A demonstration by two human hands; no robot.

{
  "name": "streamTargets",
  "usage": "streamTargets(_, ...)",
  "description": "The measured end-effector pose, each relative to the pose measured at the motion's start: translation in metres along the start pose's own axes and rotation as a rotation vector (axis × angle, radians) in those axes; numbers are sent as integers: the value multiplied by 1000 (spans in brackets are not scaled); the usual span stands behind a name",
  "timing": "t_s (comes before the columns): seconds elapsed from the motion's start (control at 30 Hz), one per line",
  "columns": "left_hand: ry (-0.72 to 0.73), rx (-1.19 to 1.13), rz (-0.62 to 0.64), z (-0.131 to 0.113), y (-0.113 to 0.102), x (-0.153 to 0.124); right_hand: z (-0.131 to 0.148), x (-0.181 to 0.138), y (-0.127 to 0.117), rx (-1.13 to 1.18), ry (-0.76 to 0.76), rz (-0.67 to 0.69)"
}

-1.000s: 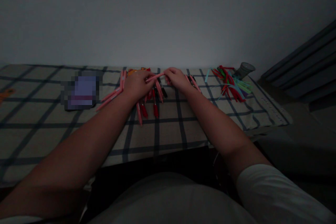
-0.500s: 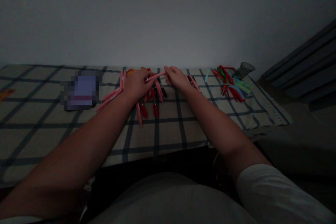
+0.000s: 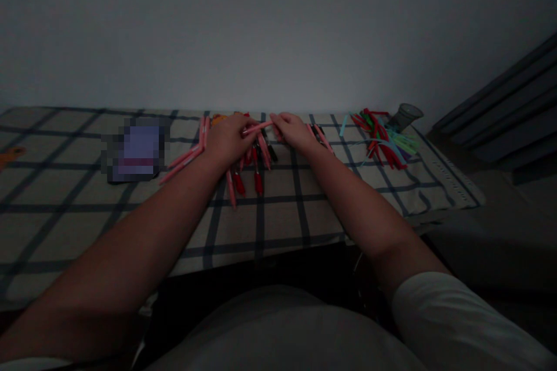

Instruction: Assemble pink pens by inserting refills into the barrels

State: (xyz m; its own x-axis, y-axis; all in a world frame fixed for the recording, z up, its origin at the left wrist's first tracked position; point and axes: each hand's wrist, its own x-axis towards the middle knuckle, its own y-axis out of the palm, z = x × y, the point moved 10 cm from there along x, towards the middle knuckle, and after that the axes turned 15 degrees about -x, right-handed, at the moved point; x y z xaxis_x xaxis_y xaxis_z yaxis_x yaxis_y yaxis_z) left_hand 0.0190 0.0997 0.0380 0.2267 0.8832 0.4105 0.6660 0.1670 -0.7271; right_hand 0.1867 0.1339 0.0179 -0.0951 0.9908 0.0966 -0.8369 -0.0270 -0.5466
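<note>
Both my hands reach to the far side of a checked tablecloth. My left hand and my right hand are closed on the two ends of one pink pen, held level just above the cloth. Under and between the hands lies a heap of pink, red and black pens. A few more pink pens lie just left of my left hand, and another pink pen lies right of my right hand.
A pile of red, green and blue strips lies at the far right, with a small grey cup behind it. A blurred purple object sits at the left. A plain wall rises behind; the table's edge runs below my forearms.
Almost nothing: my right hand's fingers shifted slightly on the pen's end, which dipped a little. Both arms stay where they were.
</note>
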Motion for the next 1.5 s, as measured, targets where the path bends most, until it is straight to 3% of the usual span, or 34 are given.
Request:
streamTargets(1.07, -9, -29, 2, 0, 0, 0, -4, 5, 13, 204, -12, 59)
streamTargets(1.5, -3, -29, -21, 0, -3, -2, -12, 10, 6, 102, -15, 3)
